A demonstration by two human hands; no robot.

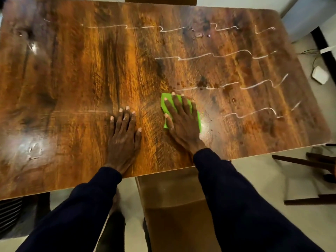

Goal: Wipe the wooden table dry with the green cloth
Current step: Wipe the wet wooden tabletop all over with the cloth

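Observation:
The wooden table [72, 70] fills most of the head view, its glossy brown top marked with wavy whitish wet streaks [214, 55] across the right half. The folded green cloth [166, 99] lies flat near the front middle. My right hand [181, 120] presses down on it with fingers spread, covering most of it. My left hand [125, 135] rests flat on the bare wood just to the left of the cloth, fingers apart, holding nothing. Small droplets [200, 35] sit near the far streak.
A brown chair seat [174, 206] stands under the table's front edge between my arms. Another wooden chair [309, 162] is on the floor to the right. A white box [320, 75] and cables lie on the floor beyond the right edge.

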